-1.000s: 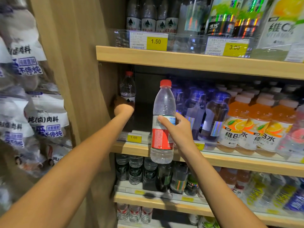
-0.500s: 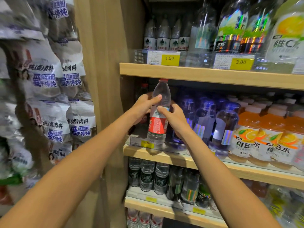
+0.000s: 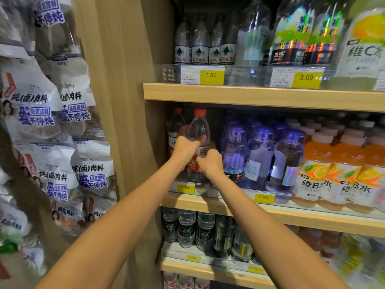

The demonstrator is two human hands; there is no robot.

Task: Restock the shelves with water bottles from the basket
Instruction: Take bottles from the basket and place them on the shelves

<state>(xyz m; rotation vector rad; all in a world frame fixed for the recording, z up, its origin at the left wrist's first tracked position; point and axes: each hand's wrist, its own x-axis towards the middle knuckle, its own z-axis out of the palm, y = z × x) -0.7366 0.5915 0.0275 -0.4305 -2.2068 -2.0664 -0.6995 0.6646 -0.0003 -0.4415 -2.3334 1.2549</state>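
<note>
Hands: both gripping one clear plastic water bottle with a red cap and red label (image 3: pixel 199 128). Wrapping the left hand (image 3: pixel 184 149) round the bottle's shoulder from the left, fingers curled, thumb lying across the front just above the label. Clamping the right hand (image 3: pixel 210 163) round the label band from the right, a little lower, knuckles facing the camera, fingertips hidden behind the bottle. Meeting close together at the label, too close to tell whether touching.

Standing just behind and to the left: a second red-capped clear bottle (image 3: pixel 175 126), hard against the pale wooden side panel (image 3: pixel 125 101). Crowding in just beside on the right: dark blue-tinted soda water bottles (image 3: pixel 258 155), then orange vitamin drink bottles with white caps (image 3: pixel 316 163). Running along the front: a clear plastic rail carrying a yellow 1.50 price tag (image 3: pixel 185 187). Hanging on the far left: white printed seasoning packets (image 3: pixel 35 109).

Holding the bottle upright at the left end of the light wooden middle shelf (image 3: pixel 270 213), in the slot behind the price tag, cap close under the upper wooden shelf (image 3: pixel 250 97). Showing clear water inside, base blurred behind the rail; resting on the board or not, impossible to tell.
</note>
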